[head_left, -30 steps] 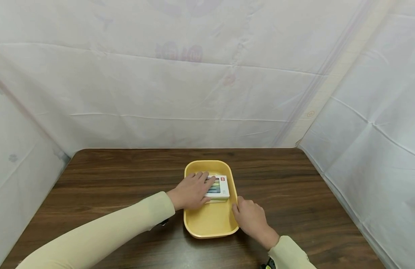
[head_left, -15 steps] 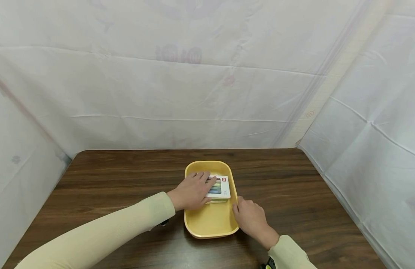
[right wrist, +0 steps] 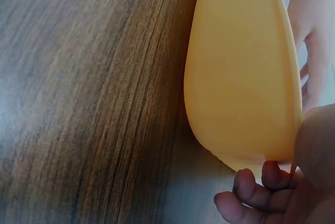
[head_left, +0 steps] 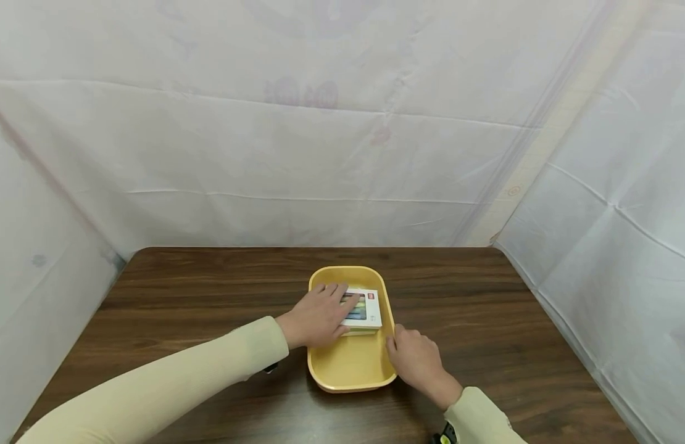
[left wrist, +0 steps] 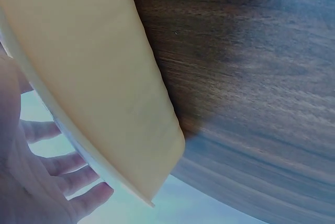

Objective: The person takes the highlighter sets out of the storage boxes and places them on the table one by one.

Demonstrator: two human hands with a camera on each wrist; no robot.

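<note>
A yellow plastic basin [head_left: 353, 364] stands on the table. Inside it, toward the far end, is a white box [head_left: 374, 311] with a window showing coloured sticks. My left hand [head_left: 317, 314] lies over the box with its fingers spread across the top and the thumb at the near side, covering the box's left part. In the left wrist view its fingers [left wrist: 73, 182] extend beyond the basin's rim. My right hand [head_left: 417, 361] grips the basin's right rim, thumb inside and fingers curled outside. Those fingers [right wrist: 256, 195] show against the basin's outer wall [right wrist: 241, 77] in the right wrist view.
The dark wood-grain table [head_left: 209, 290] reaches back to a white hanging sheet [head_left: 320, 154]. Another white sheet [head_left: 614, 246] closes off the right side. A dark watch [head_left: 445, 435] is on the right wrist.
The basin and box sit very slightly farther right in the head view, as the background also shifts a little. Both hands keep their places on the box and the rim.
</note>
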